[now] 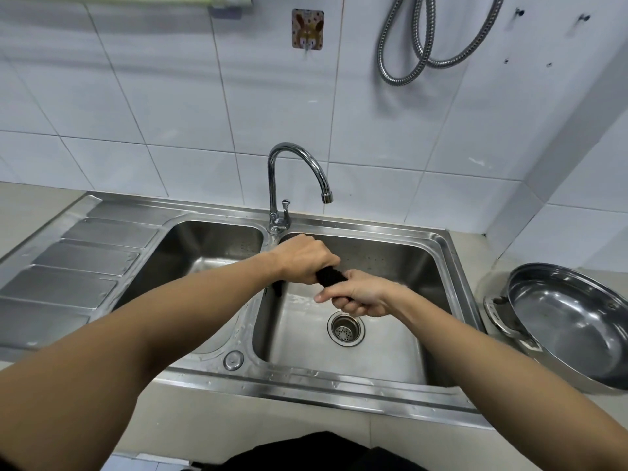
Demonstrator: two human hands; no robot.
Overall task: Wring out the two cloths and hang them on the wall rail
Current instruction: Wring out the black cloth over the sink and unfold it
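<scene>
A dark cloth (331,276), twisted into a tight roll, is held over the right sink basin (431,266). My left hand (302,258) grips its left end, and a short dark tail hangs below that fist. My right hand (356,295) grips the right end, close beside the left. Only a short piece of cloth shows between the fists. The pale wall rail (142,0) runs along the top left of the tiled wall. I see only this one cloth.
A chrome tap (295,171) stands behind the basins, with no water running. A left basin (210,243) and ribbed drainboard (74,266) lie to the left. A steel pan (571,321) sits on the right counter. A metal hose (421,42) and a sticker hook (307,28) hang on the wall.
</scene>
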